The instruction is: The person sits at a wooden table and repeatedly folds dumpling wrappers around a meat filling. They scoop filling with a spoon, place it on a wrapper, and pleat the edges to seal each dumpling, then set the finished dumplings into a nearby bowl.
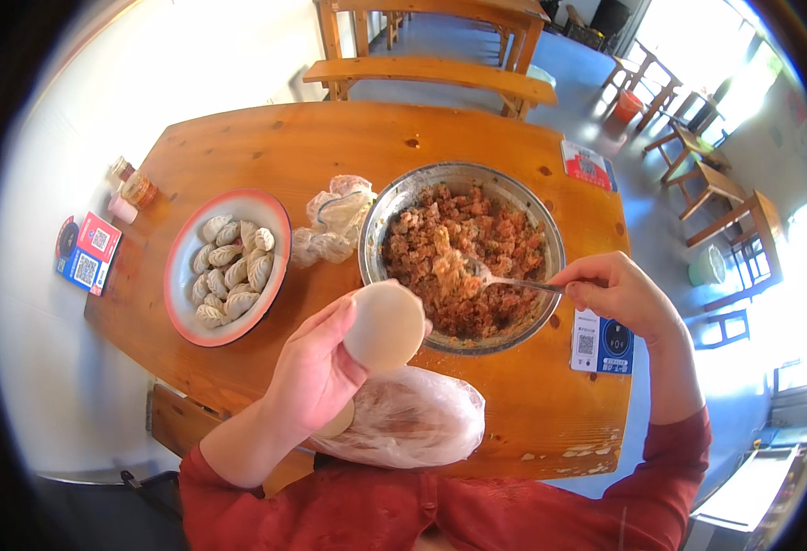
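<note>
A round, flat dumpling wrapper [385,327] lies across the fingers of my left hand [321,361], its thumb resting on the edge. My right hand [613,293] grips the handle of a metal spoon [524,283], whose bowl dips into minced meat filling [424,255]. That filling sits in a wide steel basin [556,237], and a lump of it rests on the spoon. To the left, a white enamel dish with a red rim [180,303] holds several pleated dumplings [236,272]. Below my left hand is a clear plastic bag [431,420], with another wrapper [338,421] beside it.
Crumpled plastic bags [338,213] lie between dish and basin on the wooden table [293,144]. Condiment jars [138,189] and a printed code stand [90,251] are against the left wall. Code cards [602,342] lie along the right edge. A wooden bench [424,72] stands beyond.
</note>
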`<state>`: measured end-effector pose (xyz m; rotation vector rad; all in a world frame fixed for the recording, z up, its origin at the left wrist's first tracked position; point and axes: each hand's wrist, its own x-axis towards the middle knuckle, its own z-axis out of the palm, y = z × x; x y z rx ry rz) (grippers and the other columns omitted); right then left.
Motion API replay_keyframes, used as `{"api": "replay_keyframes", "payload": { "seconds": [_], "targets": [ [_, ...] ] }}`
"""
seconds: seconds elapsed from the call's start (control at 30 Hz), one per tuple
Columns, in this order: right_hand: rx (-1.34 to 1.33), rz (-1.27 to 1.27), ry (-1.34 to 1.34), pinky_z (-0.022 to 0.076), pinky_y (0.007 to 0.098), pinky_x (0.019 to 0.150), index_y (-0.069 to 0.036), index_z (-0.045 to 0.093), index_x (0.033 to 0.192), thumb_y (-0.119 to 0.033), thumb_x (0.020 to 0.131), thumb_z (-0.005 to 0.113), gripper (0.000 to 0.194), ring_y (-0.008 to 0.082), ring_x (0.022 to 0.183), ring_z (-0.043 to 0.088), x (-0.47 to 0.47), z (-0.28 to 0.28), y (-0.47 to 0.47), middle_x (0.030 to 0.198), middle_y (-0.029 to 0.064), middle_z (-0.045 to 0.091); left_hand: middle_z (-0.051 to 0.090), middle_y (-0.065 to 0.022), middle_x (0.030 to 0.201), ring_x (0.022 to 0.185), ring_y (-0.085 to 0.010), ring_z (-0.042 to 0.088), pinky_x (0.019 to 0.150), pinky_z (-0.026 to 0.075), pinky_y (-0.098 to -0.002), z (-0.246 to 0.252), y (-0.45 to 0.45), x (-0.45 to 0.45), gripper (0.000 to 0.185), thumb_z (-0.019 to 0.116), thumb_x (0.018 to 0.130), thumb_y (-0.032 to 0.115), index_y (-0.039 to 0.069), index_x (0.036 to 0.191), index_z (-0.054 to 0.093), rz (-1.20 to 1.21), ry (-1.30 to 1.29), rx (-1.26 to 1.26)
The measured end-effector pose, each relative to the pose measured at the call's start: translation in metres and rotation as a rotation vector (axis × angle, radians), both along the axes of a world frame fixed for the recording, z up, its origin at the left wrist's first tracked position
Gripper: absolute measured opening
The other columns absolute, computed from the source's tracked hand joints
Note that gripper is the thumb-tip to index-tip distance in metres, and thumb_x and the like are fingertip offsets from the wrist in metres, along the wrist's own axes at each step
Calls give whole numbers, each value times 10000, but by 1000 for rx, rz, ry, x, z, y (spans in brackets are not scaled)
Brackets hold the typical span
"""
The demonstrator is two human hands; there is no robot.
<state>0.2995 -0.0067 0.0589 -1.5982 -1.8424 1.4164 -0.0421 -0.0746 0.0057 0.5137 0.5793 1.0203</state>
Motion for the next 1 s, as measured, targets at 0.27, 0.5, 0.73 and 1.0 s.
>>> {"api": "replay_keyframes", "payload": {
  "seconds": [0.27, 0.5, 0.73, 1.0],
  "targets": [
    [334, -186, 177, 432, 247, 600, -15, 741, 1087, -38, 954, 648, 164, 78, 699, 531, -10, -7, -18, 738, -19, 569, 563, -177, 1405, 1299, -276, 562, 1133, 458, -407, 4, 44, 54, 596, 321, 1098, 457, -28, 1426, 431, 129, -61, -66],
    [1113, -16, -291, 512, 332, 562, -72, 749, 1083, 86, 797, 713, 329, 231, 647, 615, -27, -37, -47, 807, 76, 563, 606, -144, 1301, 1205, -231, 610, 1073, 512, -389, 4, 54, 71, 522, 295, 1112, 425, -11, 1329, 484, 161, -117, -51],
    [1008, -71, -125, 509, 325, 577, -39, 737, 1075, 90, 832, 700, 277, 243, 654, 614, -26, -33, -44, 792, 100, 568, 557, -161, 1404, 1286, -281, 569, 1127, 471, -440, 1, 55, 74, 510, 320, 1114, 379, -21, 1416, 418, 150, -82, -28],
    [704, -175, 65, 452, 263, 615, -1, 724, 1038, 58, 897, 660, 166, 155, 673, 566, -17, -16, -42, 817, 80, 622, 615, -138, 1292, 1181, -253, 626, 1078, 513, -413, -3, 56, 58, 414, 369, 1114, 322, -8, 1327, 498, 237, -96, -33]
  ]
}}
